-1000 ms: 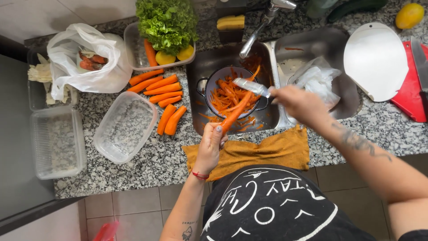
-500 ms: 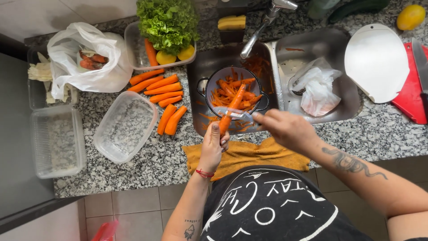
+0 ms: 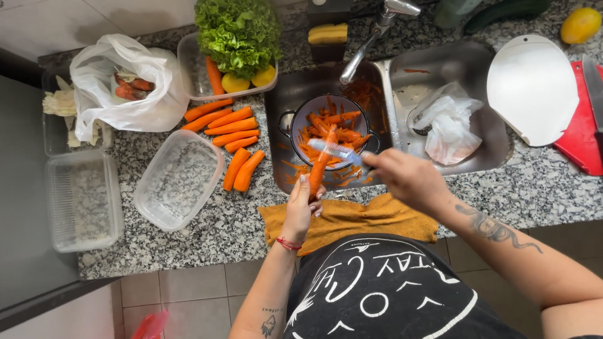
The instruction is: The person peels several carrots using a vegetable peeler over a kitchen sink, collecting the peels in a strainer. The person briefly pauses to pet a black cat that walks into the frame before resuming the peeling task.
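Note:
My left hand (image 3: 302, 208) grips the near end of a carrot (image 3: 320, 164) that points away over the left sink basin (image 3: 282, 113). A pale peeler (image 3: 335, 150) lies across the carrot's far half, held in my right hand (image 3: 405, 179). Under the carrot sits a dark colander (image 3: 331, 129) filled with orange carrot peelings. Several peeled carrots (image 3: 229, 132) lie in a row on the granite counter (image 3: 188, 245) left of the sink.
An empty clear plastic tub (image 3: 179, 179) and a second clear container (image 3: 81, 201) stand at left, beside a white plastic bag (image 3: 122, 88). A tray holds lettuce (image 3: 237, 31). The right basin (image 3: 496, 150) holds a crumpled bag (image 3: 449, 129). A white board (image 3: 532, 88), a lemon (image 3: 579, 25) and an orange towel (image 3: 352, 220) are nearby.
My right hand drew the peeler down the carrot toward me, then moved it back up along the carrot. My left hand shifted slightly nearer and kept its grip.

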